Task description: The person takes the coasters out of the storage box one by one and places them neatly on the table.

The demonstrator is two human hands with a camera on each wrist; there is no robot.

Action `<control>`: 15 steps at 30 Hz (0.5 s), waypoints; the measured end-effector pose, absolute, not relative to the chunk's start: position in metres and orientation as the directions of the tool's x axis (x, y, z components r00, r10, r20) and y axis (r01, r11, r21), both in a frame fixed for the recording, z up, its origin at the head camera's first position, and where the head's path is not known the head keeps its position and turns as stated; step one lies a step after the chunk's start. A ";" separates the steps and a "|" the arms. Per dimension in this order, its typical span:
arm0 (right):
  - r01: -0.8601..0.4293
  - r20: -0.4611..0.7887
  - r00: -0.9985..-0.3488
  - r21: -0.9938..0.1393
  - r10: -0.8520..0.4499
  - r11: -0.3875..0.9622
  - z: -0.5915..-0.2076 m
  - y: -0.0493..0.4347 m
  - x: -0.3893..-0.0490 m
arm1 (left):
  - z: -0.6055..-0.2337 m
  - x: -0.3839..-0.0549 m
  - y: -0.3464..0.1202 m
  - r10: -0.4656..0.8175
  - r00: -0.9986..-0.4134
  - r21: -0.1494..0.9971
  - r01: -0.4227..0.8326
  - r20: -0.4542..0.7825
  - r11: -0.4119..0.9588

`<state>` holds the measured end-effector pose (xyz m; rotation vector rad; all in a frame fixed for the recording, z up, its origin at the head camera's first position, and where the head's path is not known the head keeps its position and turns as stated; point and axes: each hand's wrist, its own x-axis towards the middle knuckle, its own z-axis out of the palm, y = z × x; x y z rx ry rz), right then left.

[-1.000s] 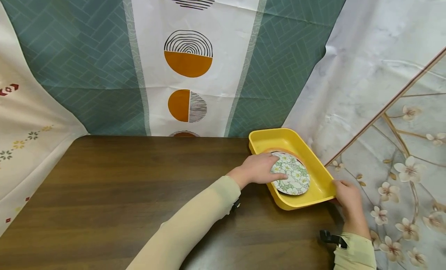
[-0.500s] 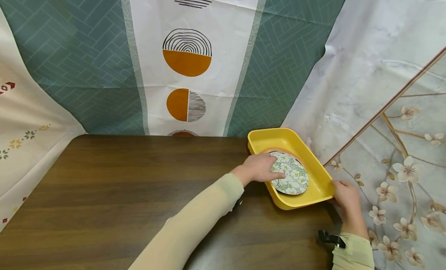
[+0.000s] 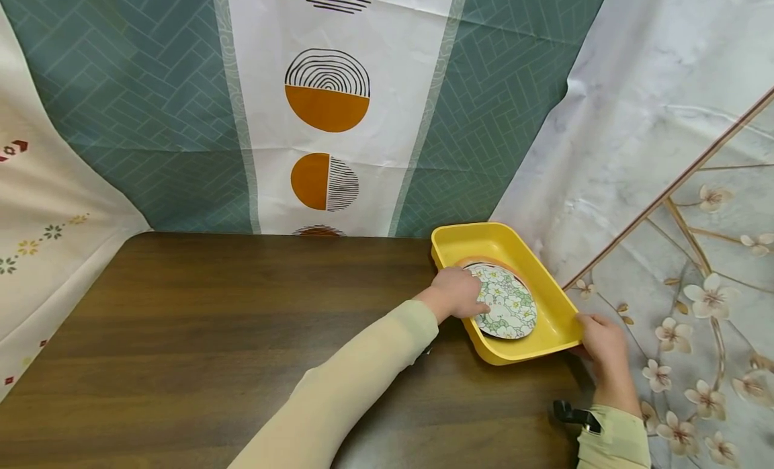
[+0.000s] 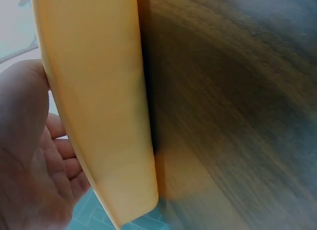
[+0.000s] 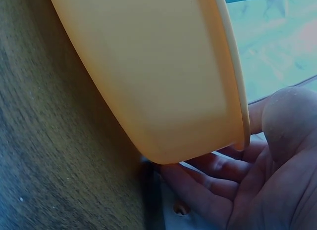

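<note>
A yellow rectangular tray (image 3: 556,331) stands at the table's back right corner. In it lies a round flat plate (image 3: 509,306) with a green, white and yellow flower print. An orange round edge (image 3: 491,260) shows beneath this plate. My left hand (image 3: 456,293) reaches over the tray's left rim, its thumb over the plate and its fingers bent down near the plate's left edge. In the left wrist view the tray wall hides the fingertips, so I cannot tell whether they pinch anything. My right hand (image 3: 607,345) grips the tray's near right corner, fingers under the rim.
The brown wooden table (image 3: 242,334) extends to the left and front of the tray. A patterned cloth (image 3: 326,133) hangs along its back edge. Right beside the tray is a flowered cloth (image 3: 695,287), and a cream cloth (image 3: 54,207) borders the left side.
My left hand has drawn slightly left over the plate, and its fingers, straighter before, now bend down near the plate's edge. The tray, the plate and my right hand keep their places.
</note>
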<state>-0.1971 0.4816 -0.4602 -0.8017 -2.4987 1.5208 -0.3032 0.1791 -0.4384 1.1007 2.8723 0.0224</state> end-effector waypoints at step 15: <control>0.384 -0.176 -0.855 -0.847 0.488 0.367 -0.460 0.482 -0.198 | -0.440 -0.299 0.201 0.532 -0.831 -0.040 0.544 -0.164 0.838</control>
